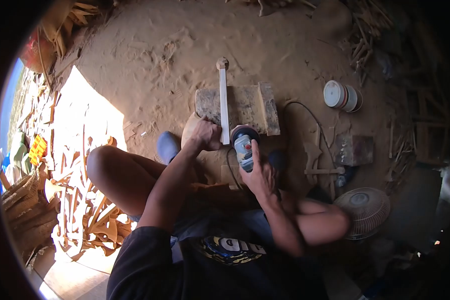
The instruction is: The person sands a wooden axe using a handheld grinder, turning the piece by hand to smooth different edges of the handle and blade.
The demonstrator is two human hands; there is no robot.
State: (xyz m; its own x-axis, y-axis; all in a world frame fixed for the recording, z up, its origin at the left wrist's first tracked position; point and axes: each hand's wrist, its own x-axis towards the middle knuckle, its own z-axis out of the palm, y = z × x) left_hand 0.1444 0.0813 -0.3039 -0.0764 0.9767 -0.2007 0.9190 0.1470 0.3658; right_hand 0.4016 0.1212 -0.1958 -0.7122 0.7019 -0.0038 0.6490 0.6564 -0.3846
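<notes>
My right hand (261,174) is wrapped around an angle grinder (244,150), its dark round head turned toward the block. My left hand (206,134) is closed at the near edge of a heavy worn block (245,102), gripping a pale curved wooden piece (188,129) that shows at its left side. Much of that piece is hidden by the hand. A long pale strip (223,100) lies across the block between my hands, its far end at a small brownish lump (222,63). The contact between grinder and wood cannot be made out.
Wood offcuts (97,215) are heaped at left, beside a sunlit patch. A dark cable (312,116) curves across the dirt floor. To the right are a white bucket (335,94), another block (355,150) and a round fan (363,212). My knees flank the work.
</notes>
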